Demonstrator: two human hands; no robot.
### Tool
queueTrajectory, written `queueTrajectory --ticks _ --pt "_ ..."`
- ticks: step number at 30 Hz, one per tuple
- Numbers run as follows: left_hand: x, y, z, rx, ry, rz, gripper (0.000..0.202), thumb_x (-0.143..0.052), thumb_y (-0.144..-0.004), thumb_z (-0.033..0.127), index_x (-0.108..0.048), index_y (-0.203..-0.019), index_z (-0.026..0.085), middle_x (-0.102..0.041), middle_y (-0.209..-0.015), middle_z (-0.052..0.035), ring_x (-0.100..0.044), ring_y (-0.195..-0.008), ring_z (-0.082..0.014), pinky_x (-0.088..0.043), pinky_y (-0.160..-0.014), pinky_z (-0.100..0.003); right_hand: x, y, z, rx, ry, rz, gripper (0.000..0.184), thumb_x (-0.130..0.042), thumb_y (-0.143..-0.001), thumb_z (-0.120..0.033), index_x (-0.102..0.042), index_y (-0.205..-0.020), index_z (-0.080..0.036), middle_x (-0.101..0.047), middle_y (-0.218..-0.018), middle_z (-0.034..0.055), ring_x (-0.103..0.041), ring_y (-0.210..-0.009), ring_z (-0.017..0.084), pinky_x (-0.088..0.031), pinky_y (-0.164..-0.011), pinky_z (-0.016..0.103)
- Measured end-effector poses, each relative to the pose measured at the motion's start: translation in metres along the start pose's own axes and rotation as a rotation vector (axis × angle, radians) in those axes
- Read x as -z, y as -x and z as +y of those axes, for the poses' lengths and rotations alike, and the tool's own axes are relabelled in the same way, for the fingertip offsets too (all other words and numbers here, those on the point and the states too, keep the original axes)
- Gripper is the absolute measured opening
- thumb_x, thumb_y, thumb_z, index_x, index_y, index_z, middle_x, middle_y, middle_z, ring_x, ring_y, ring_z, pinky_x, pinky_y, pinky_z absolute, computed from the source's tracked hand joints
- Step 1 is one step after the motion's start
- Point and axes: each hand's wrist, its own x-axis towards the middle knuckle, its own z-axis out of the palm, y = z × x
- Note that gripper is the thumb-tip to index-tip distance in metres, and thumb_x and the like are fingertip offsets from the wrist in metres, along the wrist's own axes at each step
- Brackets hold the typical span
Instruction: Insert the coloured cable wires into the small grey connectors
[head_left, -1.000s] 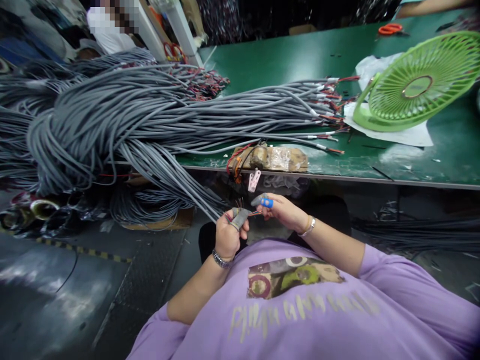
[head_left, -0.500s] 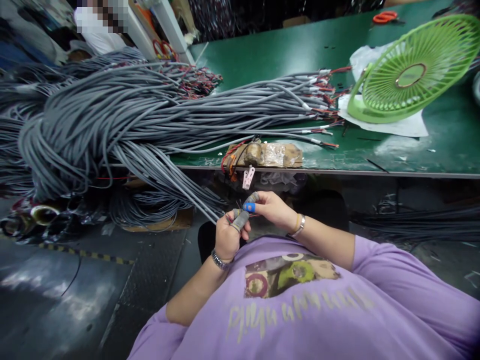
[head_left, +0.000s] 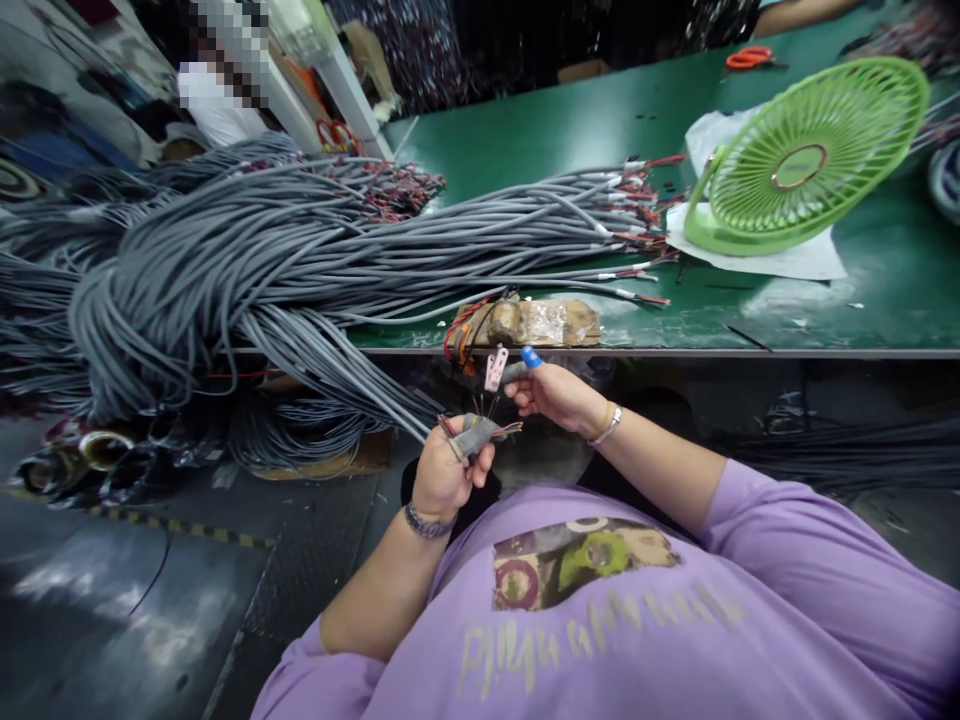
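My left hand (head_left: 448, 468) is closed round the end of a grey cable (head_left: 390, 412), whose thin coloured wires (head_left: 501, 428) fan out past the taped thumb. The cable runs up and left into a big heap of grey cables (head_left: 247, 260) draped over the green table's edge. My right hand (head_left: 551, 392) is raised just above and to the right, fingers curled, with grey and blue finger covers on the forefinger and thumb. It sits next to a small pale clip (head_left: 495, 368) hanging from the table edge. I cannot make out anything in its pinch.
A taped brown block (head_left: 536, 322) lies on the green table (head_left: 825, 310) at its front edge. A lime-green fan (head_left: 806, 160) rests on white paper at the right. Orange scissors (head_left: 746, 58) lie far back. Another person sits at the back left. More cable coils lie on the floor.
My right hand has pulled away from the cable end, moving up and right towards the table edge. My left hand keeps its grip, and the wire ends are more spread.
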Motion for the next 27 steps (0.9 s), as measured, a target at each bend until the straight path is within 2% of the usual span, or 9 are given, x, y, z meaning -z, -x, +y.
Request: queueTrajectory --ticks 4,7,12,14,21,27 --pt "-0.003 -0.009 0.01 0.023 0.013 -0.108 0.036 -0.078 -0.064 0.046 -0.06 -0.061 0.014 -0.053 -0.04 0.0008 -0.037 -0.025 -0.0054 -0.018 -0.028 -0.016 -0.013 -0.01 -0.004 0.054 0.039 -0.078 0.05 -0.061 -0.079 -0.064 -0.067 -0.083 -0.014 -0.063 -0.073 0.0027 -0.047 -0.054 0.007 -0.044 -0.051 0.02" --pt "-0.001 -0.016 0.009 0.037 0.035 -0.136 0.034 -0.078 -0.063 0.044 -0.062 -0.064 0.014 -0.052 -0.039 0.0011 -0.036 -0.025 -0.0053 -0.019 -0.028 -0.017 -0.02 -0.015 0.002 0.152 0.005 -0.039 0.05 -0.067 -0.074 -0.064 -0.067 -0.081 -0.014 -0.061 -0.071 0.0006 -0.043 -0.053 0.006 -0.04 -0.05 0.018" --pt "0.004 -0.025 0.003 0.067 0.071 -0.139 0.033 -0.078 -0.063 0.043 -0.065 -0.068 0.013 -0.051 -0.038 0.0016 -0.035 -0.025 -0.0049 -0.018 -0.028 -0.017 -0.028 -0.016 0.004 0.026 -0.233 -0.012 0.049 -0.064 -0.078 -0.064 -0.068 -0.084 -0.015 -0.06 -0.067 0.0012 -0.048 -0.055 0.008 -0.041 -0.052 0.02" --pt "0.004 -0.027 0.002 0.078 0.075 -0.133 0.033 -0.078 -0.062 0.042 -0.064 -0.068 0.013 -0.051 -0.038 0.0018 -0.035 -0.025 -0.0048 -0.019 -0.029 -0.017 -0.032 -0.015 0.003 0.018 -0.288 0.025 0.046 -0.065 -0.079 -0.061 -0.068 -0.083 -0.015 -0.061 -0.068 0.0016 -0.05 -0.057 0.009 -0.041 -0.053 0.02" --pt "0.001 -0.028 -0.001 0.097 0.044 -0.124 0.034 -0.078 -0.063 0.044 -0.063 -0.066 0.013 -0.051 -0.038 0.0016 -0.036 -0.025 -0.0048 -0.018 -0.028 -0.017 -0.038 -0.015 0.002 0.088 -0.315 0.09 0.045 -0.07 -0.075 -0.06 -0.068 -0.078 -0.015 -0.058 -0.065 0.0002 -0.046 -0.057 0.008 -0.039 -0.053 0.02" --pt "-0.002 -0.024 0.001 0.101 0.015 -0.096 0.036 -0.079 -0.06 0.045 -0.062 -0.065 0.013 -0.051 -0.038 0.0012 -0.034 -0.025 -0.005 -0.018 -0.027 -0.017 -0.034 -0.013 0.003 0.012 -0.289 0.038 0.051 -0.057 -0.081 -0.067 -0.067 -0.082 -0.017 -0.061 -0.07 0.0019 -0.048 -0.058 0.01 -0.04 -0.055 0.022"
